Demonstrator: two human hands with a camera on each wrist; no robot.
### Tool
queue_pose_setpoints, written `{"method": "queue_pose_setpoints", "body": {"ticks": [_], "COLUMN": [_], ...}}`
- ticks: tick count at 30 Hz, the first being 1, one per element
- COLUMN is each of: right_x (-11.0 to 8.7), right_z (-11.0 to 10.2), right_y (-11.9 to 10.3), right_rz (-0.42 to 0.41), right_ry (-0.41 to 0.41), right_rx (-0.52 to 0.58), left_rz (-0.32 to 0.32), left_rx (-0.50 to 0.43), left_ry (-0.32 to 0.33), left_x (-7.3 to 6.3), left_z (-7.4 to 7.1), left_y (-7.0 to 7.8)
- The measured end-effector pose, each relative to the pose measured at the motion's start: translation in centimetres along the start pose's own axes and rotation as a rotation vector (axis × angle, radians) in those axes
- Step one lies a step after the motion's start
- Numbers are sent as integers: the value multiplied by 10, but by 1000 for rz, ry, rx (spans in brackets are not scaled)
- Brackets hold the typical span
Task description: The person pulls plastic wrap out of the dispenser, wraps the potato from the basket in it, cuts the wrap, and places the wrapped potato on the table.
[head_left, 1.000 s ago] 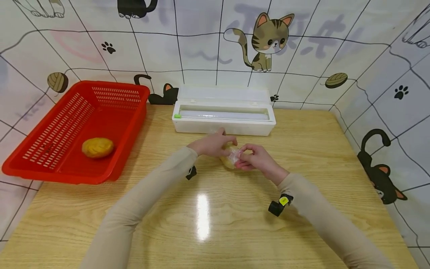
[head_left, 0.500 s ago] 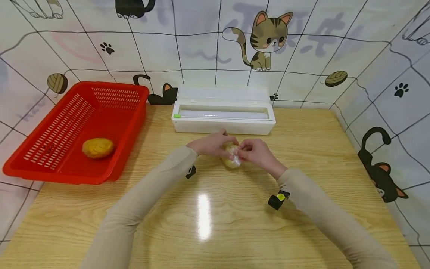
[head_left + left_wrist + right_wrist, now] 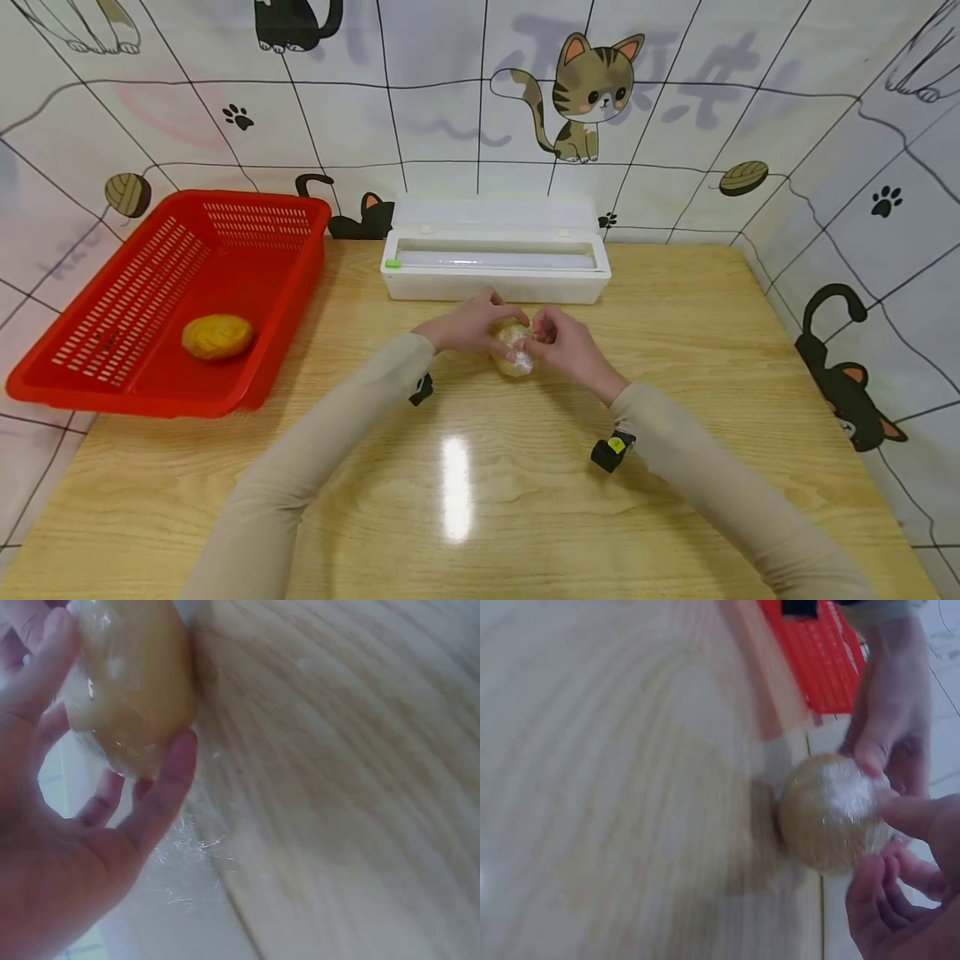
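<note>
A yellow, potato-shaped piece (image 3: 513, 335) wrapped in clear cling film (image 3: 847, 791) is held just over the table, between both hands. My left hand (image 3: 474, 325) grips it from the left, with thumb and fingers curled round its sides in the left wrist view. On its right end my right hand (image 3: 566, 343) has the thumb (image 3: 915, 814) against the film, the other fingers curled close below. The left wrist view shows the smooth yellow side (image 3: 142, 682) under shiny film. In the head view the hands partly cover the piece.
Behind the hands stands a white cling film dispenser (image 3: 491, 287), its lid raised and the roll showing. At the left, a red basket (image 3: 292, 292) holds another yellow, oblong piece (image 3: 217, 337). A patterned covering (image 3: 442, 117) lines the wall behind the wooden table (image 3: 540, 517).
My right hand has shifted slightly up and left round the piece's right end, and the film there now lies flatter. My left hand keeps its hold almost in place.
</note>
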State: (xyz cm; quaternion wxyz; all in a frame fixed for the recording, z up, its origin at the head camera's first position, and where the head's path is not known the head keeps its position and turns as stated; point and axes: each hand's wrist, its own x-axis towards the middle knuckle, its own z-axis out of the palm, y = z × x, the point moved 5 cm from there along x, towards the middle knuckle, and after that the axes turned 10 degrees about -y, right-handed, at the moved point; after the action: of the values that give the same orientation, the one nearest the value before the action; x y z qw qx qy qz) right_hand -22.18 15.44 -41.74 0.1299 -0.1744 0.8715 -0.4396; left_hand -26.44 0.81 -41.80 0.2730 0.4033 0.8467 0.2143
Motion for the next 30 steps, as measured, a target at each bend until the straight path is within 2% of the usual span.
{"method": "queue_pose_setpoints", "body": {"ticks": [4, 7, 9, 11, 15, 17, 20, 24, 27, 30], "right_x": [9, 16, 19, 21, 24, 24, 22, 17, 13, 10], "right_z": [-2, -4, -5, -5, -6, -7, -10, -11, -5, 3], "right_y": [8, 15, 21, 26, 31, 30, 23, 4, -12, -23], "right_rz": [57, 100, 120, 124, 84, 56, 22, -58, -116, -143], "right_ry": [-135, -240, -288, -314, -301, -263, -171, -63, -41, -64], "right_rx": [157, 256, 311, 363, 382, 338, 263, 31, -160, -314], "left_rz": [55, 106, 122, 112, 38, -5, -71, -186, -257, -273], "left_rx": [-95, -93, -57, -30, -13, -7, 55, 124, 150, 130], "left_ry": [-12, -8, -1, 2, 12, 24, 48, 61, 63, 60], "left_x": [0, 0, 1, 1, 1, 0, 0, 1, -2, -8], "left_z": [0, -4, -5, -6, -6, -6, -3, 3, 6, 7], "left_y": [-10, -9, -8, -7, -7, -7, -7, -7, -8, -11]}}
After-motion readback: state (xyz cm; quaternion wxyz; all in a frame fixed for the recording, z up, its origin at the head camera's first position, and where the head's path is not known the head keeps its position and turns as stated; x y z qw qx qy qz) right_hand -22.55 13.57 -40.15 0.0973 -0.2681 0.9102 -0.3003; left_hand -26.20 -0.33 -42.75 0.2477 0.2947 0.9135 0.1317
